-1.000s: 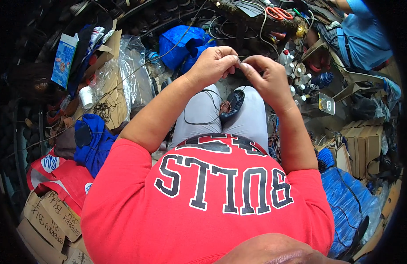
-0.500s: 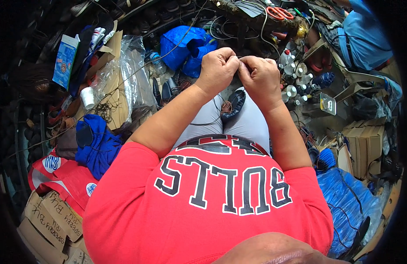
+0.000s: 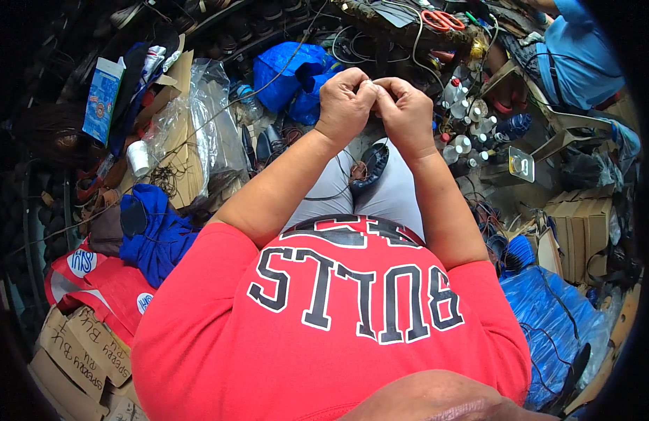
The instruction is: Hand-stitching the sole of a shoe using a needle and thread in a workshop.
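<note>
My left hand [image 3: 344, 107] and my right hand [image 3: 407, 118] are raised in front of me over my knees. Thumbs and fingers are pinched, and the fingertips of both meet. Whatever lies between them is too small to make out. Below, a dark shoe [image 3: 370, 168] with a brown inside rests between my thighs on my light trousers. A thin dark cord [image 3: 317, 198] runs across my lap beside it.
To the left are flattened cardboard [image 3: 187, 154], clear plastic, a white roll [image 3: 138, 158] and blue cloth [image 3: 154, 231]. Ahead lies a blue bag [image 3: 286, 70]; orange-handled scissors [image 3: 442, 20] sit beyond. Several small bottles [image 3: 464, 144] stand at right, near a person in blue [image 3: 584, 56].
Both hands have moved slightly up and to the left. My right hand has turned a little, and its fingertips still meet those of the left.
</note>
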`<state>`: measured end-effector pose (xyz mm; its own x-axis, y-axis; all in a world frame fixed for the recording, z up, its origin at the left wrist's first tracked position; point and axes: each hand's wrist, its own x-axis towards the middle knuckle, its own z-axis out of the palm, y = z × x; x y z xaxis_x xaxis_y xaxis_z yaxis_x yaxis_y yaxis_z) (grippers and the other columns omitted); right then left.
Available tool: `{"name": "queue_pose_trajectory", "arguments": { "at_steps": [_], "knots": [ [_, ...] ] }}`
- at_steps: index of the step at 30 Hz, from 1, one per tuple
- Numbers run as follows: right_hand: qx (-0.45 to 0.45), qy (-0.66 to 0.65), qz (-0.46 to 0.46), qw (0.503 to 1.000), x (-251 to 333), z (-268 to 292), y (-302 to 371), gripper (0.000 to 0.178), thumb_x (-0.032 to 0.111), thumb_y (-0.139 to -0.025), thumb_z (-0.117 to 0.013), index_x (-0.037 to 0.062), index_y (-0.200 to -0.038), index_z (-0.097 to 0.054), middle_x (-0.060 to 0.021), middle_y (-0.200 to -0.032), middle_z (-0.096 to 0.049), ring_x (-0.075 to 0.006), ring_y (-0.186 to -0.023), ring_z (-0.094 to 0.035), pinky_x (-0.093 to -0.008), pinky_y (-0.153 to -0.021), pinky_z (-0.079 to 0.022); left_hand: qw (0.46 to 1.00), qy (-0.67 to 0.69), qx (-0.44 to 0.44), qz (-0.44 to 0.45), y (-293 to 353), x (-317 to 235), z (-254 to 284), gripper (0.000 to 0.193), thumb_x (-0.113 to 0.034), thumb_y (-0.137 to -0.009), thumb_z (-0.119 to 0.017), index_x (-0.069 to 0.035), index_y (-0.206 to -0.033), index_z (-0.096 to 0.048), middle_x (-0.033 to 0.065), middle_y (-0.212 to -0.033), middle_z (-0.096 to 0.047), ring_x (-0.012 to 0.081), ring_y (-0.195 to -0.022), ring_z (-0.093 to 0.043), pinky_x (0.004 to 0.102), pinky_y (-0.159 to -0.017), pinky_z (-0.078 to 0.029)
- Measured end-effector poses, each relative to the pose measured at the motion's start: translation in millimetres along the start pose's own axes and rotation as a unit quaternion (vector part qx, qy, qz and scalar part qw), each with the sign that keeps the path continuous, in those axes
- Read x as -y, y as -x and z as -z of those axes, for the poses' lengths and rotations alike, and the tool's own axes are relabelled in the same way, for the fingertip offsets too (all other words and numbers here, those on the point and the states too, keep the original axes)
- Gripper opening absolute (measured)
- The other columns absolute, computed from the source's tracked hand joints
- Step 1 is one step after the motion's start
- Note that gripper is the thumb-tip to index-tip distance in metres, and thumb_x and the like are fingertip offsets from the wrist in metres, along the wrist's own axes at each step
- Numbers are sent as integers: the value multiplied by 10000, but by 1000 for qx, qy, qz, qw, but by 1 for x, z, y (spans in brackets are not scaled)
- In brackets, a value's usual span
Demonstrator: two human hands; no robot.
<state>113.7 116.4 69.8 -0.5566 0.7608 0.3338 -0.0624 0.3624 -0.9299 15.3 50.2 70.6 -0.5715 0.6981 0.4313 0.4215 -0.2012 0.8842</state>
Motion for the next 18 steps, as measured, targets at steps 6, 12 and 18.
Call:
{"name": "queue_pose_trajectory", "arguments": {
  "at_steps": [6,12,18],
  "knots": [
    [77,36,19,996,11,20,-3,135,99,-797,-597,5,-868,-663,-144,-720,-646,-171,-620,-635,-253,-604,-484,990,95,60,86,7,-3,10,121,-89,-865,-531,-23,-791,-600,-23,-640,-516,39,-591,-465,184,-527,-387],
    [48,198,119,972,29,17,-1,115,130,-761,-606,40,-794,-670,-129,-687,-634,-266,-619,-620,-330,-618,-483,998,15,44,33,6,-6,11,115,-70,-846,-547,-9,-770,-607,-26,-643,-517,39,-574,-452,188,-506,-377],
    [-31,206,172,963,24,7,0,99,140,-759,-602,58,-729,-651,-111,-650,-617,-308,-616,-589,-382,-660,-451,996,-70,0,-60,3,-13,7,95,-35,-801,-568,-3,-716,-594,-28,-636,-500,42,-577,-427,200,-501,-355]
  ]
}}
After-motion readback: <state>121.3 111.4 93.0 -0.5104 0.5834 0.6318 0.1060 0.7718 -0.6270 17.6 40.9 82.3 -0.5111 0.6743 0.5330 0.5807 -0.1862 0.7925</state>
